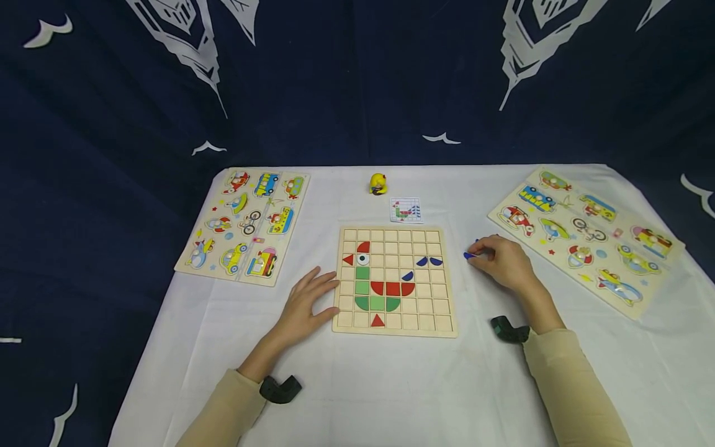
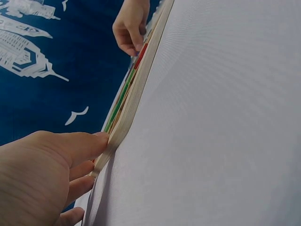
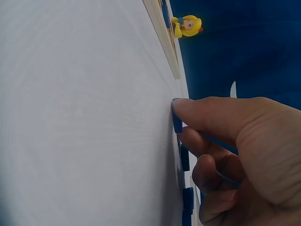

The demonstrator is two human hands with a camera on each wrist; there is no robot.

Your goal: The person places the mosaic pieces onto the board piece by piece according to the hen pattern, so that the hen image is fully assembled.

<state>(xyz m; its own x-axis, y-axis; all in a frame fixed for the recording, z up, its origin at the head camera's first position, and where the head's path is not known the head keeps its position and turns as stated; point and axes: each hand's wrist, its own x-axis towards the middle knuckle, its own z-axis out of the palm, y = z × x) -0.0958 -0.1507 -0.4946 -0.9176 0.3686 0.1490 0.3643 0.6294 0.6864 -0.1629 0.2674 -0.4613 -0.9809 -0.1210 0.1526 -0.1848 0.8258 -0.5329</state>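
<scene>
A wooden grid board (image 1: 395, 334) lies in the middle of the white table, bearing red, green and blue flat pieces and one eye tile (image 1: 363, 259). With spread, fairly straight fingers, my left hand (image 1: 304, 305) touches the board's left edge. To the right of the board, my right hand (image 1: 504, 264) pinches a blue piece (image 3: 177, 115) between thumb and finger, low over the cloth. More blue pieces (image 3: 185, 157) lie beneath that hand, partly hidden by it. Three blue leaf-shaped pieces, one of them here (image 1: 408, 275), sit in the board's right half.
A small pattern card (image 1: 406, 210) lies behind the board, with a yellow toy figure (image 1: 378, 184) beyond it. One vehicle puzzle board (image 1: 223, 214) is at the left and another (image 1: 570, 233) at the right, close to my right hand. A dark patterned curtain (image 1: 357, 81) hangs behind the table.
</scene>
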